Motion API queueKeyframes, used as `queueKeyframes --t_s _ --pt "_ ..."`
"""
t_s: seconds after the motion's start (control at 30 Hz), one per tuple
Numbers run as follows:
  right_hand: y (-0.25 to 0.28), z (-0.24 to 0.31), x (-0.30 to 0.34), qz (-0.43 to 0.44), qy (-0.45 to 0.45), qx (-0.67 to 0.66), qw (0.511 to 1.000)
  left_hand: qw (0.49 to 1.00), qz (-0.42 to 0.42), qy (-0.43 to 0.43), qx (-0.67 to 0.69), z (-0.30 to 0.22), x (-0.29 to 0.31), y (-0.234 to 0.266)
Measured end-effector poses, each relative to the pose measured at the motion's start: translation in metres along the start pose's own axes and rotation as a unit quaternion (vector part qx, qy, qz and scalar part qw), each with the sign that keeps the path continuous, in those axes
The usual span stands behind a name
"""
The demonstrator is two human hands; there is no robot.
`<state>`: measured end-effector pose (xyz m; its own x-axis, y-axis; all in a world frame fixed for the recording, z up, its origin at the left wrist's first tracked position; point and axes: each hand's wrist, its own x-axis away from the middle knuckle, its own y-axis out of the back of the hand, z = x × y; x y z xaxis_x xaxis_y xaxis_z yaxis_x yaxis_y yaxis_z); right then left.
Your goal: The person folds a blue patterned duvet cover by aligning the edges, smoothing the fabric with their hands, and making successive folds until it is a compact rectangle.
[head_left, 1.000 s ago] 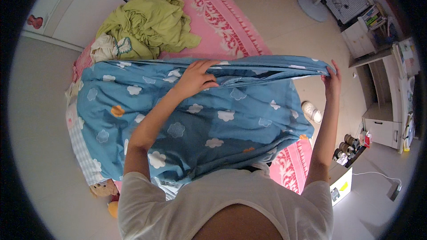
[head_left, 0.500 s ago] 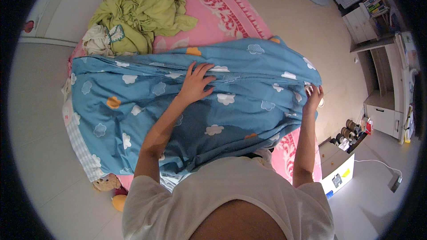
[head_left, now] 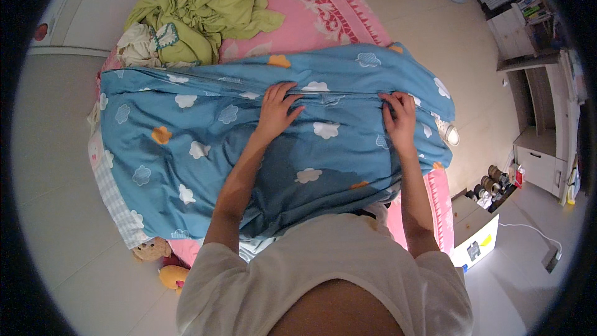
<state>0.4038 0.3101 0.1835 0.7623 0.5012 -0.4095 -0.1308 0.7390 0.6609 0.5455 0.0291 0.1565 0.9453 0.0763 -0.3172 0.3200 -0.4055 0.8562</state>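
Observation:
A blue duvet point(head_left: 292, 149) with white, outlined and orange clouds lies spread over the bed in front of me. A long crease or seam runs across its upper part from left to right. My left hand point(head_left: 278, 112) rests on the duvet at the middle of this crease, fingers spread and empty. Further right, my right hand point(head_left: 400, 121) touches the same crease with its fingertips; the fingers are bent and apart, the thumb to their left. A pale checked border point(head_left: 121, 211) shows along the duvet's left end.
Beyond the duvet, a crumpled green cloth point(head_left: 199, 12) and a white cloth point(head_left: 137, 45) lie on the pink patterned bedding point(head_left: 298, 15). Stuffed toys point(head_left: 152, 250) sit at the lower left. On the right are a white shoe point(head_left: 452, 134), several shoes, a lit box point(head_left: 476, 249) and a cabinet point(head_left: 540, 165).
My right hand has moved left along the crease from the duvet's right end. My left hand stays near the same spot. A white shoe shows more fully beyond the duvet's right edge.

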Motion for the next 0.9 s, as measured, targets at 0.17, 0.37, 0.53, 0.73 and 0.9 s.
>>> queueKeyframes --t_s 0.17,0.37,0.53,0.73,0.9 --pt "-0.005 -0.003 0.006 0.022 -0.005 -0.008 1.000 0.999 -0.002 0.025 0.021 0.008 0.003 -0.010" --pt "-0.009 -0.002 0.006 0.019 0.003 -0.003 1.000 1.000 0.007 0.021 0.022 0.008 0.000 -0.009" --pt "-0.012 -0.008 0.008 0.029 0.006 0.016 0.999 0.999 0.028 0.026 0.022 0.010 0.001 -0.009" --pt "-0.015 -0.001 0.006 0.008 -0.011 0.018 1.000 0.999 0.026 0.022 0.032 0.014 0.001 -0.012" --pt "-0.016 -0.005 0.009 0.008 -0.029 0.011 0.999 0.999 0.042 0.016 0.031 0.012 0.001 -0.012"
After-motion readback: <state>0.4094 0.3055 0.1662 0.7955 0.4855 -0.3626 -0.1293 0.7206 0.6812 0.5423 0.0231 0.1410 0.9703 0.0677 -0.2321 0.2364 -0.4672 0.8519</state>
